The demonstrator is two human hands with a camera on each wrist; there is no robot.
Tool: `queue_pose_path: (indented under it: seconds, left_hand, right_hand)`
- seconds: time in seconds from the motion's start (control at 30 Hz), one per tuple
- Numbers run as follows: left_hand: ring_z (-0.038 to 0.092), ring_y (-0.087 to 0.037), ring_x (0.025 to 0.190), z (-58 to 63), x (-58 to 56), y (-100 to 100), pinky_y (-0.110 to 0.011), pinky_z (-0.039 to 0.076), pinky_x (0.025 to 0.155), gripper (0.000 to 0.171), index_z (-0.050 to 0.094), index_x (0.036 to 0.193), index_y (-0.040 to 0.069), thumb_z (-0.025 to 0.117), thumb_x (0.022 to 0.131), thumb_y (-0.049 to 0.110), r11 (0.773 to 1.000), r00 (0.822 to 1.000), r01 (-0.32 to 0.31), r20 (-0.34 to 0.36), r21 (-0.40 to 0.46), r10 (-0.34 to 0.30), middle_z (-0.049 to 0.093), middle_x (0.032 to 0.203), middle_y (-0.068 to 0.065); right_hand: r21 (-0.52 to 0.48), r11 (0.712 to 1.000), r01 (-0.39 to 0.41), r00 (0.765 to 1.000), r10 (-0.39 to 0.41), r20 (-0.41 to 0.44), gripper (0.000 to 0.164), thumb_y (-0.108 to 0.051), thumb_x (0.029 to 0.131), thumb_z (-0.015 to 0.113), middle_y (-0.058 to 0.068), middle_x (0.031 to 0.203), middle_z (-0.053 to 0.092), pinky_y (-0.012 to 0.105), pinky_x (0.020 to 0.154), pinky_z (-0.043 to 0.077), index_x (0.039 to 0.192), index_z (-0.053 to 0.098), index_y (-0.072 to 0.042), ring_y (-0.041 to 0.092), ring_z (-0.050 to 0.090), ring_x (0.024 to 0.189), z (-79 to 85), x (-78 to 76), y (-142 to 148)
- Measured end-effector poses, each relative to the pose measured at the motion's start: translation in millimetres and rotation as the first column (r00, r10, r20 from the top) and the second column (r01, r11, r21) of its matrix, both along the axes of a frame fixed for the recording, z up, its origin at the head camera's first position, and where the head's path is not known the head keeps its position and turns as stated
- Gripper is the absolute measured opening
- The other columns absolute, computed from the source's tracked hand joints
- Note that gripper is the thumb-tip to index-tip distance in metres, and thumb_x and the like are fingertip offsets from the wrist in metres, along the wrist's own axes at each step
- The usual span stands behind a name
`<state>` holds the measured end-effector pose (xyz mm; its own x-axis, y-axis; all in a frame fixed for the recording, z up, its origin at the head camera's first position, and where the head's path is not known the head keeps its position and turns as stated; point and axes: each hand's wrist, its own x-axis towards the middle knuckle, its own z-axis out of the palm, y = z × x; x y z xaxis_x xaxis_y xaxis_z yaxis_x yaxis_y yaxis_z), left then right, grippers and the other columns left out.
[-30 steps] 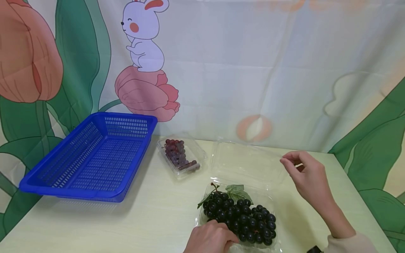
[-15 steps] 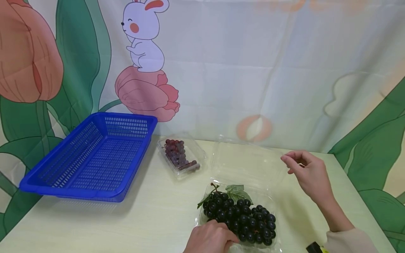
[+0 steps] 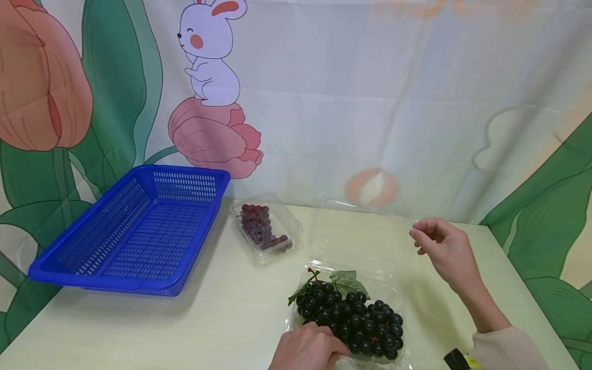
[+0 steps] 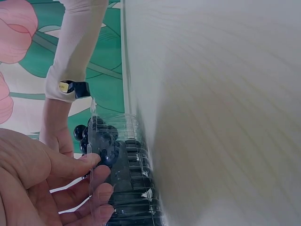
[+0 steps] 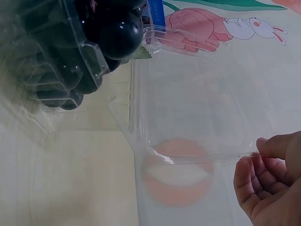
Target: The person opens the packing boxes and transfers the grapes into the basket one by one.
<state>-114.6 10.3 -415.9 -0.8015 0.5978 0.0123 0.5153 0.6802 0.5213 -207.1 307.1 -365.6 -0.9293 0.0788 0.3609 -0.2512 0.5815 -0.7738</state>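
A clear plastic clamshell box [image 3: 403,354] lies on the table at lower middle of the head view, holding a bunch of black grapes [image 3: 356,318] with a green leaf [image 3: 347,280]. My left hand [image 3: 307,347] pinches the box's near rim; in the left wrist view its thumb [image 4: 77,165] and fingers lie on either side of the plastic. The lid [image 5: 207,108] stands open beyond the grapes. At its far right corner, my right hand [image 3: 446,254] pinches the lid's edge between thumb and fingertips.
To the far left stands a blue perforated basket [image 3: 106,284]. Between basket and lid sits a smaller clear box [image 3: 252,252] with red grapes [image 3: 259,226]. A printed curtain [image 3: 416,103] hangs behind the table. A black device [image 3: 456,359] shows near the right sleeve.
The lid's far edge has risen slightly, with my right hand shifting a little along with it. My left hand stays on the near rim. The grapes lie where they were.
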Motion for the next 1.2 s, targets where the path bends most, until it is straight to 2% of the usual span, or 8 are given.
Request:
queue_pose_path:
  seconds: [0.4, 0.77, 1.2]
  left_hand:
    - [0.059, 0.001, 0.075, -0.4, 0.0, -1, -0.021, 0.049, 0.056, 0.019, 0.084, 0.097, 0.028, 0.073, 0.095, 0.013, 1.0, 1.0, 0.006, 0.001, 0.003, -0.006, 0.07, 0.086, 0.018]
    - [0.058, 0.002, 0.074, -0.8, -0.1, -1, -0.021, 0.049, 0.056, 0.019, 0.084, 0.097, 0.028, 0.074, 0.095, 0.012, 1.0, 1.0, 0.001, 0.014, 0.019, -0.002, 0.07, 0.086, 0.017]
    - [0.058, 0.002, 0.072, -0.9, -0.2, 0, -0.021, 0.048, 0.055, 0.02, 0.084, 0.097, 0.028, 0.073, 0.095, 0.011, 1.0, 1.0, -0.006, 0.015, 0.013, 0.006, 0.07, 0.085, 0.018]
  right_hand:
    - [-0.008, 0.999, 0.044, 0.997, -0.043, 0.069, 0.026, -0.019, 0.102, 0.069, 0.015, 0.096, 0.068, 0.02, 0.066, 0.058, 0.113, 0.067, 0.005, 0.014, 0.066, 0.075, -4.6, -7.9, 0]
    - [-0.033, 0.999, 0.04, 0.993, -0.036, 0.117, 0.024, -0.013, 0.102, 0.068, 0.014, 0.094, 0.068, 0.023, 0.066, 0.059, 0.115, 0.065, 0.007, 0.011, 0.066, 0.072, -17.7, -17.8, 1]
    - [-0.077, 0.997, 0.03, 0.962, -0.007, 0.274, 0.033, -0.016, 0.102, 0.067, 0.014, 0.095, 0.069, 0.025, 0.066, 0.059, 0.124, 0.061, 0.009, 0.025, 0.068, 0.077, -36.0, -26.6, 2]
